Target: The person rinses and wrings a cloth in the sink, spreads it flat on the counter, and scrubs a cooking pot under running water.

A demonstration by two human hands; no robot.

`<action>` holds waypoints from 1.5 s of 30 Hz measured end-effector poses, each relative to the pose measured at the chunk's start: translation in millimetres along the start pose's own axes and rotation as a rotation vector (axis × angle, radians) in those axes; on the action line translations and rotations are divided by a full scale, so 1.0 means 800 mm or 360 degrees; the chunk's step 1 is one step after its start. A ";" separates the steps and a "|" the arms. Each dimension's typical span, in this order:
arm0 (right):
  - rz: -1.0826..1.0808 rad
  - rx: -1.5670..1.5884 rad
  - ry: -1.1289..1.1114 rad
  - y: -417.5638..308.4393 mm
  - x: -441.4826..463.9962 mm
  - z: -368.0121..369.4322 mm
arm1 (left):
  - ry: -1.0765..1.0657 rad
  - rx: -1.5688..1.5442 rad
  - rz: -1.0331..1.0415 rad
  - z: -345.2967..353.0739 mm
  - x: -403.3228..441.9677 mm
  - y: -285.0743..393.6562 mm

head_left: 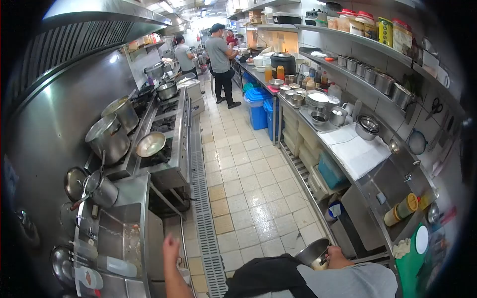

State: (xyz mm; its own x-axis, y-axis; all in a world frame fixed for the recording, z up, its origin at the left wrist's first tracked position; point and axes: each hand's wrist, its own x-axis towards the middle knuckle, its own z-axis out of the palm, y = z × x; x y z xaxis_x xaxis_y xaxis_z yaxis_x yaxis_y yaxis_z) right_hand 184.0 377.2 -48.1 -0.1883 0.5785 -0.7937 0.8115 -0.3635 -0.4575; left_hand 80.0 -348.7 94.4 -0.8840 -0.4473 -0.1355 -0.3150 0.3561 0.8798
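Low in the view, my right hand [336, 258] is wrapped round the handle of a metal pan [313, 252], which hangs beside my body and is partly hidden by my clothing. My left hand [171, 247] is raised near the edge of the left sink [119, 233], over the floor side, with its fingers curled. Whether anything is between those fingers is too small to tell. A frying pan [150, 144] rests on the stove ahead on the left.
Large pots [107, 136] stand beyond the left sink. A drain grate [201, 213] runs along the tiled floor [248, 188]. The right counter holds bowls, a white cloth [355, 149] and a green board [412, 263]. Two people [221, 59] [184, 54] stand farther down the aisle.
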 end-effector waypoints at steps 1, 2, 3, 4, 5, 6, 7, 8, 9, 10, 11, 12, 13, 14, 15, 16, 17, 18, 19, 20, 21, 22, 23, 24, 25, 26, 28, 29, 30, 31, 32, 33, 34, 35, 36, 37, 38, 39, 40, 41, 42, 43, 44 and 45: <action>0.0025 0.0088 0.0047 0.005 0.011 0.000 | -0.0177 -0.0390 -0.0002 0.007 -0.028 0.121; 0.0050 0.0174 0.0094 0.011 0.022 -0.008 | -0.0285 -0.0423 0.0185 0.011 -0.027 0.193; 0.0051 0.0153 0.0104 0.015 0.023 -0.019 | -0.0395 -0.0501 0.0309 0.009 -0.029 0.261; 0.0038 0.0024 0.0091 0.003 -0.017 -0.026 | -0.0392 -0.0518 0.0445 0.007 -0.039 0.333; 0.0016 -0.0099 0.0073 -0.009 -0.040 -0.030 | -0.0437 -0.0676 0.0485 0.004 -0.041 0.384; 0.0029 -0.0076 0.0059 0.002 -0.005 -0.030 | -0.0497 -0.0683 0.0571 0.000 -0.045 0.431; 0.0021 -0.0078 0.0048 0.018 0.029 -0.024 | -0.0557 -0.0688 0.0668 0.000 -0.046 0.471; -0.0018 0.0063 0.0039 0.042 0.087 -0.018 | -0.0736 -0.0484 0.0694 0.005 -0.045 0.502; -0.0055 0.0200 0.0028 0.052 0.115 -0.014 | -0.0912 -0.0274 0.0712 0.013 -0.046 0.524; -0.0086 0.0215 0.0010 0.036 0.105 -0.014 | -0.1135 -0.0055 0.0725 0.031 -0.050 0.549; -0.0109 -0.0029 -0.0029 0.031 0.085 -0.026 | -0.1351 0.0170 0.0718 0.053 -0.059 0.565; -0.0133 -0.0276 -0.0066 0.027 0.078 -0.034 | -0.1477 0.0306 0.0739 0.082 -0.056 0.564; -0.0154 -0.0274 -0.0081 0.027 0.076 -0.035 | -0.1605 0.0448 0.0757 0.116 -0.051 0.558; -0.0160 -0.0136 -0.0088 0.028 0.074 -0.033 | -0.1651 0.0557 0.0823 0.146 -0.052 0.550; -0.0169 0.0006 -0.0101 0.019 0.078 -0.026 | -0.1688 0.0669 0.0894 0.172 -0.058 0.547; -0.0186 0.0003 -0.0118 0.009 0.078 -0.022 | -0.1712 0.0770 0.0876 0.193 -0.067 0.542; -0.0223 -0.0061 -0.0155 0.001 0.078 -0.019 | -0.1740 0.0869 0.0853 0.211 -0.072 0.542; -0.0242 -0.0136 -0.0184 0.004 0.078 -0.019 | -0.1736 0.0868 0.0836 0.226 -0.075 0.544; -0.0227 -0.0163 -0.0183 0.005 0.075 -0.018 | -0.1769 0.0943 0.0873 0.240 -0.077 0.544; -0.0168 -0.0045 -0.0184 0.008 0.074 -0.018 | -0.1816 0.1011 0.0897 0.251 -0.083 0.535; -0.0130 0.0093 -0.0194 0.001 0.073 -0.012 | -0.1816 0.1003 0.0879 0.258 -0.084 0.530; -0.0131 -0.0121 -0.0253 -0.008 0.074 -0.012 | -0.1856 0.0971 0.0826 0.266 -0.082 0.532; -0.0126 -0.0126 -0.0247 -0.008 0.064 -0.012 | -0.1912 0.0938 0.0758 0.273 -0.083 0.528; -0.0093 -0.0057 -0.0191 -0.009 0.053 -0.004 | -0.1908 0.0944 0.0731 0.281 -0.080 0.524; -0.0062 0.0011 -0.0137 -0.009 0.050 0.000 | -0.1909 0.0940 0.0728 0.281 -0.082 0.522; 0.0004 0.0026 -0.0186 -0.010 0.048 -0.001 | -0.1903 0.0924 0.0733 0.281 -0.083 0.523; -0.0023 0.0081 -0.0216 -0.011 0.046 0.001 | -0.1897 0.0911 0.0738 0.279 -0.085 0.528; -0.0043 0.0131 -0.0241 -0.007 0.045 -0.002 | -0.1896 0.0910 0.0729 0.279 -0.085 0.530; -0.0037 0.0122 -0.0237 -0.004 0.048 -0.003 | -0.1897 0.0905 0.0717 0.278 -0.087 0.530; -0.0160 -0.0062 -0.0319 0.009 0.091 0.000 | -0.1897 0.0900 0.0710 0.279 -0.088 0.531; -0.0282 -0.0248 -0.0401 0.018 0.117 0.000 | -0.1915 0.0877 0.0704 0.280 -0.089 0.532; -0.0278 -0.0259 -0.0400 0.017 0.110 -0.002 | -0.1932 0.0853 0.0695 0.281 -0.091 0.532; -0.0169 -0.0080 -0.0352 0.012 0.091 -0.002 | -0.1933 0.0850 0.0685 0.281 -0.092 0.533; -0.0059 0.0101 -0.0302 0.010 0.080 -0.004 | -0.1953 0.0846 0.0683 0.282 -0.093 0.534; -0.0055 0.0099 -0.0303 0.006 0.072 -0.006 | -0.1972 0.0845 0.0686 0.283 -0.094 0.535; -0.0042 0.0086 -0.0286 0.004 0.067 -0.008 | -0.1974 0.0849 0.0679 0.286 -0.092 0.533; -0.0029 0.0070 -0.0270 0.005 0.061 -0.009 | -0.1970 0.0859 0.0685 0.289 -0.090 0.528; -0.0027 0.0068 -0.0274 0.004 0.055 -0.008 | -0.1962 0.0869 0.0697 0.290 -0.088 0.527; -0.0086 -0.0065 -0.0214 0.003 0.053 -0.007 | -0.1959 0.0871 0.0695 0.290 -0.088 0.528; -0.0143 -0.0200 -0.0150 0.004 0.052 -0.009 | -0.1976 0.0875 0.0689 0.289 -0.090 0.529; -0.0144 -0.0203 -0.0151 0.002 0.050 -0.010 | -0.1989 0.0879 0.0685 0.289 -0.091 0.531; -0.0137 -0.0242 -0.0184 0.001 0.051 -0.013 | -0.1986 0.0878 0.0684 0.290 -0.091 0.532; -0.0128 -0.0285 -0.0216 0.005 0.058 -0.018 | -0.2008 0.0889 0.0696 0.291 -0.091 0.532; -0.0129 -0.0289 -0.0219 0.007 0.066 -0.026 | -0.2028 0.0900 0.0710 0.292 -0.092 0.532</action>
State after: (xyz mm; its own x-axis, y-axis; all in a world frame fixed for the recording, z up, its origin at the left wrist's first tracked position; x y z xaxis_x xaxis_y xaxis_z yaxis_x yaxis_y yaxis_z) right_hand 190.0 420.7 -84.0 -0.3203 0.4907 -0.8103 0.8747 -0.1753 -0.4519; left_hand -69.8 27.2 372.3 -0.5486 0.6897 -0.4726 0.2355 0.6699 0.7041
